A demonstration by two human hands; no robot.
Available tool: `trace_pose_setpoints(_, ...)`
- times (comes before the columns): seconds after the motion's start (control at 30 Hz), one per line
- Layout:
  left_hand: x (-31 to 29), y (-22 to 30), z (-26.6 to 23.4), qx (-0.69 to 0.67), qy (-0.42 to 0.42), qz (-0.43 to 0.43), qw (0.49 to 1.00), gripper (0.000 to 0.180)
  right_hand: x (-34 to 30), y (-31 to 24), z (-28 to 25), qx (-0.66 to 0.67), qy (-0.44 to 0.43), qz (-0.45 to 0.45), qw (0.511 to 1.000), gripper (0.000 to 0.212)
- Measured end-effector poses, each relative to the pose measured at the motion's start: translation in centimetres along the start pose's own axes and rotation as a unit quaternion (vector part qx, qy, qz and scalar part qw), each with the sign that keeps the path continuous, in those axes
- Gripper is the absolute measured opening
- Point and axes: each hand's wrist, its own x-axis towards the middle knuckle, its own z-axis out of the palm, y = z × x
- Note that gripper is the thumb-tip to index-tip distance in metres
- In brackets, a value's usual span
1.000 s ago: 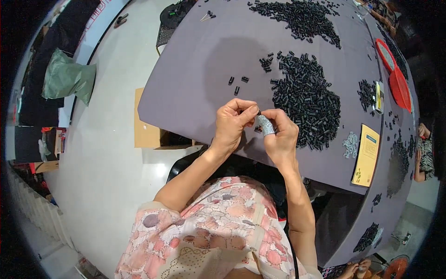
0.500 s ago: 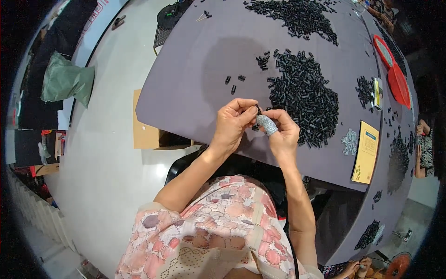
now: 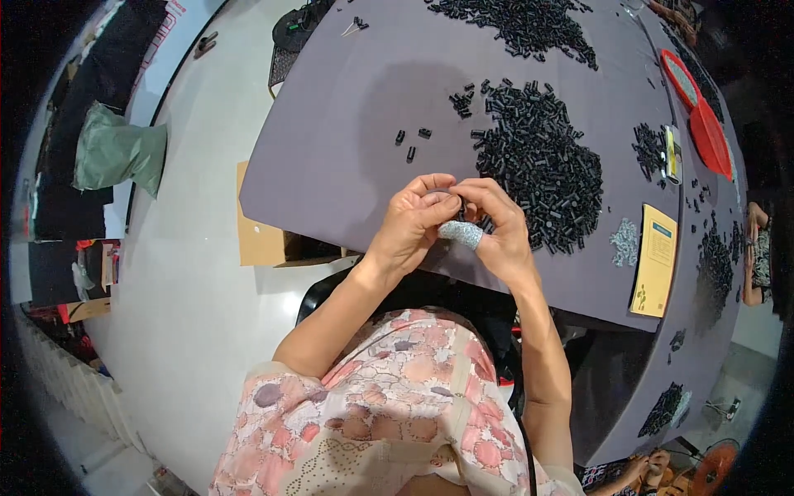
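My left hand (image 3: pixel 404 223) and my right hand (image 3: pixel 504 236) meet over the near edge of the table, fingertips together. Both are closed in a pinch on a small black cylinder (image 3: pixel 460 208), mostly hidden by the fingers. A silvery-grey wrap (image 3: pixel 461 234) covers my right thumb, which points toward the left hand. Just beyond and to the right of my hands spreads a large pile of black cylinders (image 3: pixel 538 165). Three loose cylinders (image 3: pixel 411 155) lie apart to its left, and a small cluster (image 3: pixel 461 102) sits by its far left side.
Another black heap (image 3: pixel 529 25) covers the far part of the grey-covered table (image 3: pixel 322 149). To the right are small pale pieces (image 3: pixel 624 241), a yellow booklet (image 3: pixel 653 260) and red trays (image 3: pixel 710 140). A cardboard box (image 3: pixel 260 227) stands below the left table edge. Other people's hands (image 3: pixel 653 471) show at lower right.
My right thumb has swung down and left, now pointing across toward my left hand. The right fingers have closed in against the left fingertips. The view has shifted slightly.
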Motion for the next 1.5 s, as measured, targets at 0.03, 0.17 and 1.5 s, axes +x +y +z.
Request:
trace_pose_setpoints(0.03,-0.1,0.0,-0.1,0.001,0.001,-0.001,1.0,0.035,-0.1,0.1,0.1,0.001,0.0,0.001,1.0,0.035)
trace_pose_setpoints(0.17,-0.2,-0.4,-0.2,-0.059,0.002,-0.055,0.997,0.034,-0.4,0.2,0.4,0.047,0.022,0.004,0.999,0.029)
trace_pose_setpoints(1.5,-0.3,-0.8,-1.1,-0.06,-0.033,-0.053,0.996,0.037,-0.1,-0.8,-0.5,-0.038,-0.011,-0.07,0.997,0.024)
